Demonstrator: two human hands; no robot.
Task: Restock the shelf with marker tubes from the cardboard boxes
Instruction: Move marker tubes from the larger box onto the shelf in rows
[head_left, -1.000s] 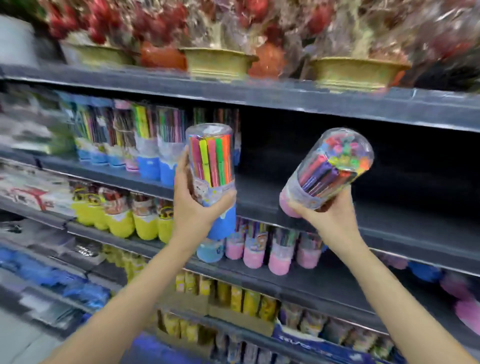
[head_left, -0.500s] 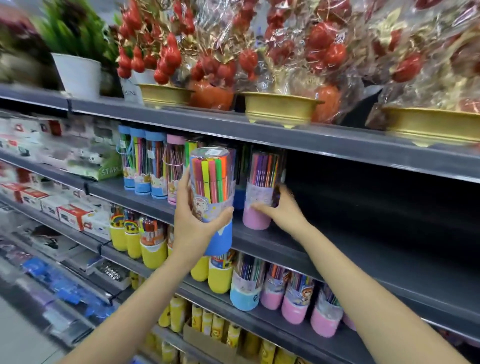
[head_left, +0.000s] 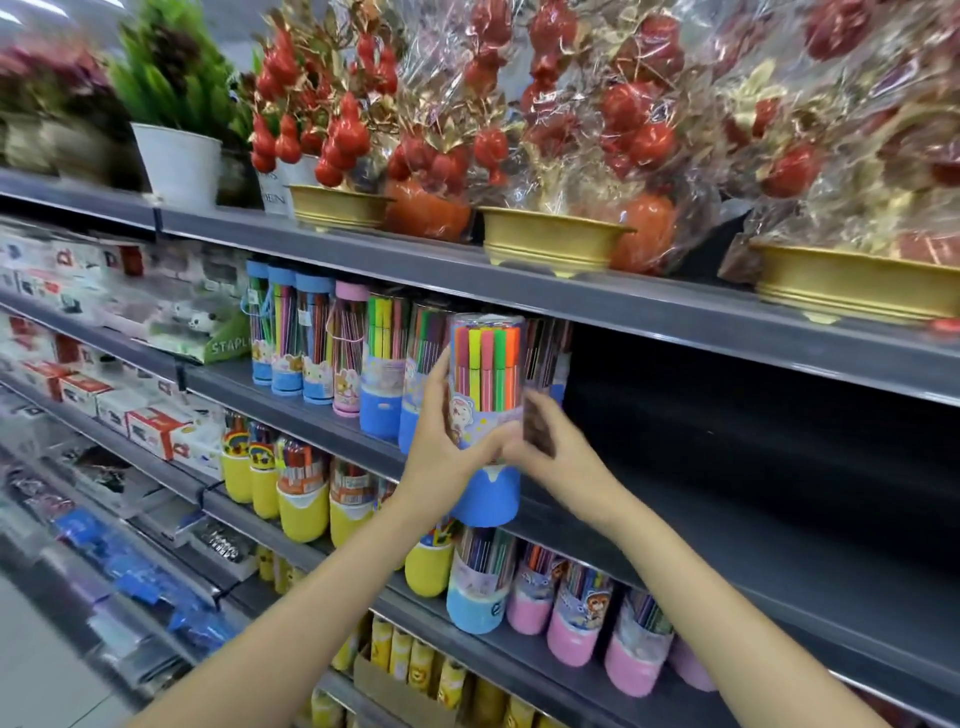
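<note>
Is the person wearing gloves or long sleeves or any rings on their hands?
No. The left hand and the right hand are both bare, with no gloves. Both forearms are uncovered as far as the picture shows, so no sleeves reach into view. I see no watch or bracelet on either wrist. The fingers are a bit blurred, so I cannot rule out a thin ring.

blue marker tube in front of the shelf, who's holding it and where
Both hands: left hand wraps the blue-based marker tube mid-body; right hand touches its right side.
</note>
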